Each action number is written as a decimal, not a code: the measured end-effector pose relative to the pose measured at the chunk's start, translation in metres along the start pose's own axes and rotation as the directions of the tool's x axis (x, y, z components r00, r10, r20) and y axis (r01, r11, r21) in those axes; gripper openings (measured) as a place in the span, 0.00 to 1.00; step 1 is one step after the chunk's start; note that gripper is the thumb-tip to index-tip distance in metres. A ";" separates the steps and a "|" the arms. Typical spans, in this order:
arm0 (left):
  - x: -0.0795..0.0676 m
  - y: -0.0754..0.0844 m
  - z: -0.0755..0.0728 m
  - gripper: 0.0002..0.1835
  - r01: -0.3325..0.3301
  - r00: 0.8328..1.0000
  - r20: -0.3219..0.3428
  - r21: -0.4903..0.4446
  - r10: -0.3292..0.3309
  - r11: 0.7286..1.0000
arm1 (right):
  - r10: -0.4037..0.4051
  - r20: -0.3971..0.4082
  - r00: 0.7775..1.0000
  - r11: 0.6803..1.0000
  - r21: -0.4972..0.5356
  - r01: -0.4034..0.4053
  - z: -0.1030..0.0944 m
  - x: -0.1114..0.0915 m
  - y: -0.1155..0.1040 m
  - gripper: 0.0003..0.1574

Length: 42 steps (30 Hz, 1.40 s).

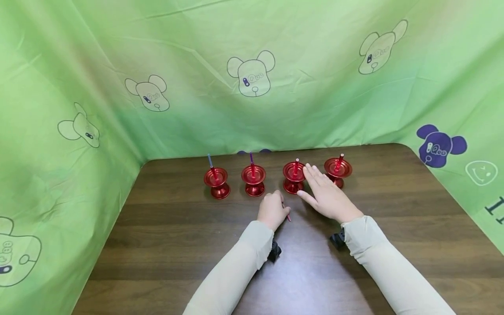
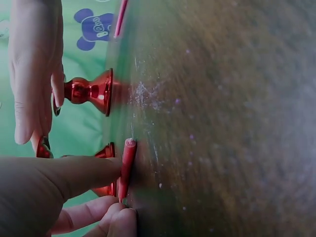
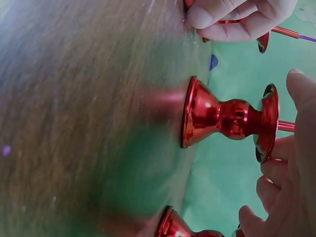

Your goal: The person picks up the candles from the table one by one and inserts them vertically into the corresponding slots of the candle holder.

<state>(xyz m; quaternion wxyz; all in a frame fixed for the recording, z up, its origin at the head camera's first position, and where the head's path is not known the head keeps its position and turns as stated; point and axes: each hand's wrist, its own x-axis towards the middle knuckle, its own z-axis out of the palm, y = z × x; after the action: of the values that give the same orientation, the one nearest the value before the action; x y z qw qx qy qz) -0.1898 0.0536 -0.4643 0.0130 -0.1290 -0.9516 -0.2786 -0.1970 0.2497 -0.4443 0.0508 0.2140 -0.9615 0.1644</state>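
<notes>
Lying pinched between fingers [image 2: 121, 221] of the left hand [image 1: 272, 211], a red candle [image 2: 127, 168] (right hand [image 1: 328, 199] straight-fingered beside a red holder [image 1: 294, 176]).

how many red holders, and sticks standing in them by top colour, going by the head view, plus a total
Red holders: 4
Blue-topped stick: 1
Purple-topped stick: 1
White-topped sticks: 2
Total: 8
</notes>
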 end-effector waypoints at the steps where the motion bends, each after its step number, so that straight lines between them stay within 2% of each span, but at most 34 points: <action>1: 0.000 0.000 -0.001 0.12 -0.002 1.000 -0.004 0.005 0.002 1.000 | -0.002 0.000 1.000 1.000 -0.003 0.002 0.000 0.000 0.000 0.48; 8: 0.000 -0.002 -0.006 0.10 0.027 1.000 -0.010 0.000 -0.027 1.000 | -0.017 0.006 1.000 1.000 0.008 0.017 0.002 0.003 -0.001 0.48; 14: 0.002 -0.002 -0.006 0.22 0.006 1.000 -0.014 0.038 -0.006 0.999 | -0.038 -0.030 0.999 0.999 0.007 0.038 0.001 0.002 0.000 0.47; 17: 0.003 -0.002 -0.006 0.27 0.007 1.000 0.005 0.047 -0.007 0.999 | -0.045 -0.039 0.998 0.999 0.009 0.045 0.001 0.002 0.000 0.46; 20: 0.004 -0.003 -0.007 0.28 0.018 0.999 0.039 0.028 -0.019 0.999 | -0.041 -0.030 0.999 0.999 0.016 0.041 0.001 0.001 0.000 0.46; 23: 0.004 -0.003 -0.009 0.23 0.030 0.998 0.060 0.008 -0.030 1.000 | -0.038 -0.026 0.999 0.999 0.028 0.039 0.001 0.001 0.000 0.46; 29: 0.003 -0.005 -0.012 0.03 0.022 0.996 0.083 0.016 -0.023 1.000 | -0.028 -0.027 0.999 0.999 0.038 0.029 0.002 0.000 0.002 0.47; 32: 0.003 -0.007 -0.013 0.02 0.012 0.997 0.081 -0.023 -0.010 1.000 | -0.022 -0.021 1.000 0.999 0.025 0.023 0.003 0.001 0.002 0.47; 36: 0.002 -0.010 -0.015 0.03 -0.007 0.999 0.046 -0.125 0.013 0.992 | -0.014 -0.017 1.000 1.000 0.004 0.014 0.004 0.001 0.002 0.47; 42: 0.002 -0.012 -0.019 0.02 -0.041 0.999 0.003 -0.281 0.043 0.959 | -0.020 -0.025 0.999 0.999 -0.031 0.019 0.003 0.000 0.003 0.47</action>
<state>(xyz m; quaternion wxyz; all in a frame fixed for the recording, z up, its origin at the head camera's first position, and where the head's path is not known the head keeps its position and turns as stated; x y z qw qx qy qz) -0.1958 0.0345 -0.4539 -0.0037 -0.1509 -0.8996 -0.4097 -0.1981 0.2514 -0.4486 0.0678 0.2207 -0.9611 0.1519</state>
